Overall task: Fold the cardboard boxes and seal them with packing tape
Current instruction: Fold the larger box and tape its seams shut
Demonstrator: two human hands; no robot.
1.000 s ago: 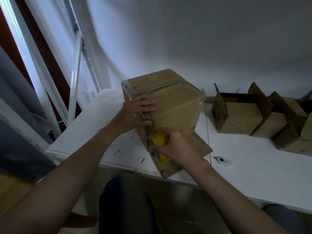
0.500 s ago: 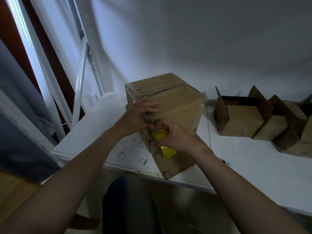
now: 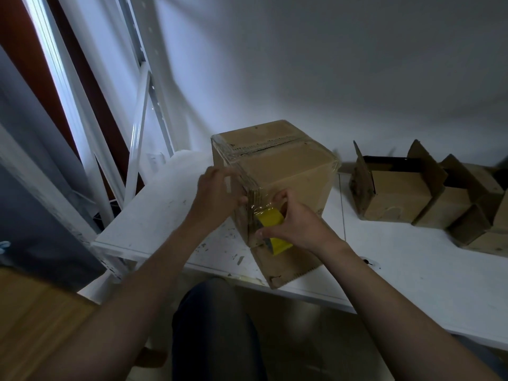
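A brown cardboard box (image 3: 288, 174) stands tilted on the white table (image 3: 412, 284), its near corner edge facing me and one flap lying flat below it. Clear tape runs along its top seam and down that corner edge. My right hand (image 3: 299, 224) grips a yellow roll of packing tape (image 3: 270, 229) against the lower part of the edge, with a clear strip stretched up from the roll. My left hand (image 3: 220, 193) presses its fingers flat on the left face of the box beside the taped edge.
Several open cardboard boxes (image 3: 395, 193) with raised flaps stand at the right along the grey wall. A white metal rack frame (image 3: 140, 127) rises at the left. A small dark mark (image 3: 367, 262) sits on the table near my right forearm. My knee (image 3: 214, 325) is under the table edge.
The right hand has drawn the yellow roll down the corner edge, leaving tape above it. The left hand has slid from the front of the edge to the box's left face.
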